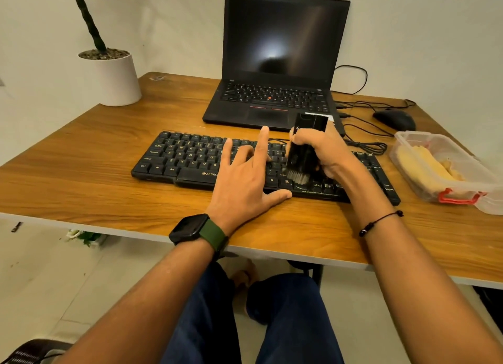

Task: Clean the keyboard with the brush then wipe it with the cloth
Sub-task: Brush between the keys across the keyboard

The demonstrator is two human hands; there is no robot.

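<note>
The keyboard (190, 159), near the desk's (81, 178) front edge, is steadied by the left hand (245, 178), fingers spread open. The brush (302, 151) is gripped upright by the right hand (326, 151), bristles down on the keys for sweeping.

Black keyboard (190, 159) lies flat on the wooden desk. Black brush (302, 156) stands upright over its right-centre keys, pale bristles down. Yellow cloth (427, 165) lies in a clear tub.
</note>
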